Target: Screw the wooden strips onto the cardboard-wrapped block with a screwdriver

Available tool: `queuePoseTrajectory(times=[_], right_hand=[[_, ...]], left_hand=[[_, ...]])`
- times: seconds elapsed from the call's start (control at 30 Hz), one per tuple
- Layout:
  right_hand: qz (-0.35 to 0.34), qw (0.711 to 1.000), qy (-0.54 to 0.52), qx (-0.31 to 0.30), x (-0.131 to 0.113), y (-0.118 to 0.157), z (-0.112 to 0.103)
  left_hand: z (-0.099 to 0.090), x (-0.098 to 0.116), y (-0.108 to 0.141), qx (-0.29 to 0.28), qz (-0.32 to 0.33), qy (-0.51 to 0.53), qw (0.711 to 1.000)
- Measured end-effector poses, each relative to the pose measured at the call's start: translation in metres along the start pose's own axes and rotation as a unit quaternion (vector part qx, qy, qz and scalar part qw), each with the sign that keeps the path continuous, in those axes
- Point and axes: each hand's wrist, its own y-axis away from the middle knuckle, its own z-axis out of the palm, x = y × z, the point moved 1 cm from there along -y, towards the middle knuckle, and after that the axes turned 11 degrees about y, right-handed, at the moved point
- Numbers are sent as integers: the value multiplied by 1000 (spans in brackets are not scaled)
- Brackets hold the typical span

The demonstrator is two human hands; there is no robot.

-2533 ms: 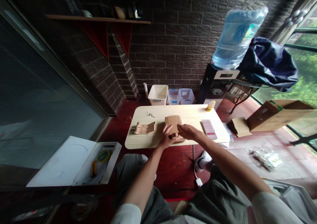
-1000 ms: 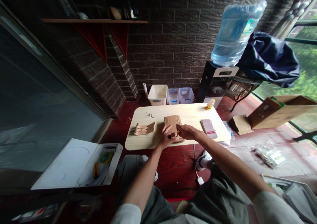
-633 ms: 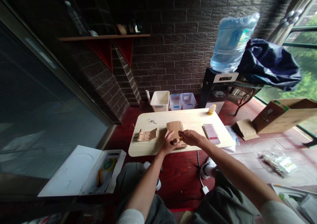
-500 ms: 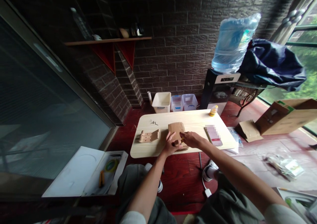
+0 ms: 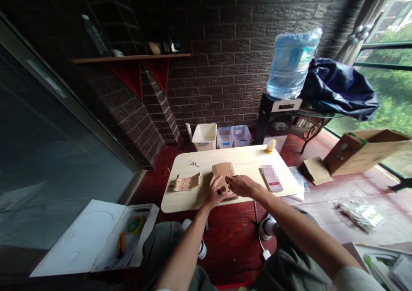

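Observation:
A ribbed light-brown wooden panel [image 5: 222, 172] lies on the pale wooden table [image 5: 244, 157], its near end raised on or joined to another wooden piece. My left hand [image 5: 214, 192] grips that near end, beside a small dark-brown wooden block [image 5: 222, 190]. My right hand [image 5: 240, 186] reaches in from the right, fingertips at the panel's edge, and whatever they may hold is too small to tell. To the left lies a stacked, slatted wooden part [image 5: 186, 182], with several small screws [image 5: 193, 164] beyond it.
A phone [image 5: 271, 178] and a small yellow bottle [image 5: 271, 146] stand on the table's right side. An open white case [image 5: 96, 239] with yellow-handled pliers [image 5: 120, 244] lies at lower left. Baskets stand beyond the table; cardboard [image 5: 363, 156] lies right.
The whole scene has shifted in view as my head moved. My right fingers have spread slightly, and the small yellow item seen at them earlier no longer shows.

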Motion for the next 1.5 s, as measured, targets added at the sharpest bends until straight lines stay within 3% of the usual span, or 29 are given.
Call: queuePoseTrajectory(times=[0.37, 0.67, 1.03, 1.5], right_hand=[[33, 999, 5, -10, 2, -4, 5], [9, 1000, 14, -8, -1, -5, -8], [35, 999, 8, -16, -1, -12, 4], [-8, 999, 31, -9, -3, -16, 0]], left_hand=[[0, -3, -1, 3, -1, 15, 1000], [0, 1, 1, 18, -1, 34, 999], [-1, 4, 1, 8, -7, 9, 1000], [-5, 12, 4, 7, -6, 1, 1000]])
